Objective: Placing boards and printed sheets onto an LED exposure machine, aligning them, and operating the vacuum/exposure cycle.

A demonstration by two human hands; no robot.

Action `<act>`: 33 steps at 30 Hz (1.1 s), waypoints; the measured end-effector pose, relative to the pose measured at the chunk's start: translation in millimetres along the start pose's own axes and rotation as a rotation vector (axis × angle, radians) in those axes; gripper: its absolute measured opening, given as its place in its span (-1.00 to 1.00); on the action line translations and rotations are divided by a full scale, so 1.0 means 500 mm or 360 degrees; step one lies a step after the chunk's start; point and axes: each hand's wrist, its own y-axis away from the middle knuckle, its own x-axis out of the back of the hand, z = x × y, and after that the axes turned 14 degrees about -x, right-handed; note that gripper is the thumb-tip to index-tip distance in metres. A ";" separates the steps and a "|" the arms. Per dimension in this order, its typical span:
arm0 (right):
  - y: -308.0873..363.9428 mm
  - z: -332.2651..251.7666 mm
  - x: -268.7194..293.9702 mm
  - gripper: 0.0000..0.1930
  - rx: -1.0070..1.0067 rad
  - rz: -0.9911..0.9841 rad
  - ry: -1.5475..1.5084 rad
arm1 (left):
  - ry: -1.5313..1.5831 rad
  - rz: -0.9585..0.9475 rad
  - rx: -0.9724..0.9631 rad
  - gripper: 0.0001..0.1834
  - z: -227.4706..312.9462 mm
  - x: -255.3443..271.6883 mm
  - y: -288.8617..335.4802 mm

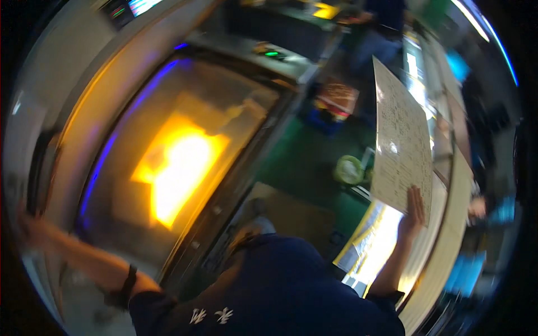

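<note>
My right hand (413,213) grips the lower part of a large, thin beige panel (400,137), its fingers lying over the surface. Rows of small dark marks cover the panel, which stands tilted upright on my right side. At the far left, my outstretched left hand (32,227) is near a dark handle-like bar (42,171) on the pale raised side of a machine (78,134). Motion smears that hand, so its fingers and any contact are unclear. Between my arms, bright yellow light (188,159) glows on the machine's glossy bed (131,201).
A strip of blue light (103,151) edges the bed. Beyond stand a blue crate (326,120) with a reddish-brown stack (338,96) and a green round container (350,169). A lit surface (378,241) lies below the panel. Another person (384,33) is at the back.
</note>
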 end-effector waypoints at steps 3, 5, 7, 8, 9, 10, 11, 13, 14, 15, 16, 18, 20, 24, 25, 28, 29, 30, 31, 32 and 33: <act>-0.089 -0.138 -0.084 -0.68 0.0465 -0.0145 -0.0518 | 0.0097 0.0112 -0.0197 -0.82 0.097 0.064 -0.030; -0.124 -0.288 -0.169 -0.78 0.0726 -0.0304 -0.0838 | 0.1297 0.0554 0.1070 -0.85 0.214 0.105 -0.076; -0.130 -0.425 -0.279 -0.68 0.1084 -0.0522 -0.0917 | 0.1319 0.0593 0.0877 -0.87 0.257 0.150 -0.118; -0.129 -0.513 -0.313 -0.61 0.1252 -0.0651 -0.0962 | 0.1244 0.0601 0.0884 -0.87 0.262 0.160 -0.121; -0.113 -0.606 -0.347 -0.57 0.1283 -0.0785 -0.1133 | 0.1294 0.0614 0.0848 -0.88 0.258 0.165 -0.123; -0.091 -0.691 -0.381 -0.54 0.1343 -0.0907 -0.1205 | 0.1344 0.0627 0.0811 -0.89 0.251 0.170 -0.119; -0.066 -0.755 -0.422 -0.53 0.1341 -0.1151 -0.1292 | 0.1320 0.0645 0.0826 -0.89 0.257 0.149 -0.107; -0.007 -0.899 -0.475 -0.42 0.1838 -0.1251 -0.0605 | 0.1497 0.0522 0.0842 -0.90 0.246 0.152 -0.093; 0.028 -0.954 -0.501 -0.44 0.1904 -0.1335 -0.0524 | 0.1448 0.0535 0.0855 -0.90 0.248 0.154 -0.093; 0.062 -0.998 -0.540 -0.43 0.1970 -0.1421 -0.0436 | 0.1525 0.0561 0.0824 -0.91 0.253 0.156 -0.099; 0.088 -1.033 -0.570 -0.43 0.2023 -0.1412 -0.0431 | 0.1602 0.0584 0.0795 -0.91 0.257 0.158 -0.103; 0.121 -1.100 -0.607 -0.45 0.1868 -0.1362 -0.0589 | 0.1487 0.0528 0.0774 -0.91 0.255 0.169 -0.106; 0.126 -1.139 -0.627 -0.48 0.1871 -0.1428 -0.0658 | 0.1513 0.0447 0.0890 -0.89 0.264 0.188 -0.116; 0.141 -1.162 -0.627 -0.51 0.1894 -0.1420 -0.0668 | 0.1554 0.0342 0.0981 -0.94 0.273 0.218 -0.098; 0.143 -1.165 -0.632 -0.50 0.1873 -0.1430 -0.0658 | 0.1507 0.0343 0.1002 -0.94 0.284 0.232 -0.090; 0.162 -1.167 -0.651 -0.46 0.1910 -0.1365 -0.0655 | 0.1385 0.0038 0.0764 -0.95 0.325 0.283 -0.039; 0.163 -1.162 -0.662 -0.43 0.1900 -0.1282 -0.0657 | 0.1540 0.0098 0.0698 -0.95 0.344 0.295 -0.013; 0.145 -1.146 -0.728 -0.31 0.1937 -0.1602 -0.0893 | 0.1620 -0.0076 0.0608 -0.94 0.360 0.312 0.000; 0.139 -1.121 -0.741 -0.25 0.2041 -0.1474 -0.1085 | 0.1697 -0.0172 0.0583 -0.91 0.378 0.331 0.026; 0.122 -1.089 -0.773 -0.34 0.2171 -0.1637 -0.1155 | 0.1697 -0.0338 0.0512 -0.85 0.396 0.348 0.050; 0.097 -1.057 -0.706 -0.46 0.2260 -0.2076 -0.0990 | 0.1590 -0.0524 0.0541 -0.80 0.415 0.387 0.088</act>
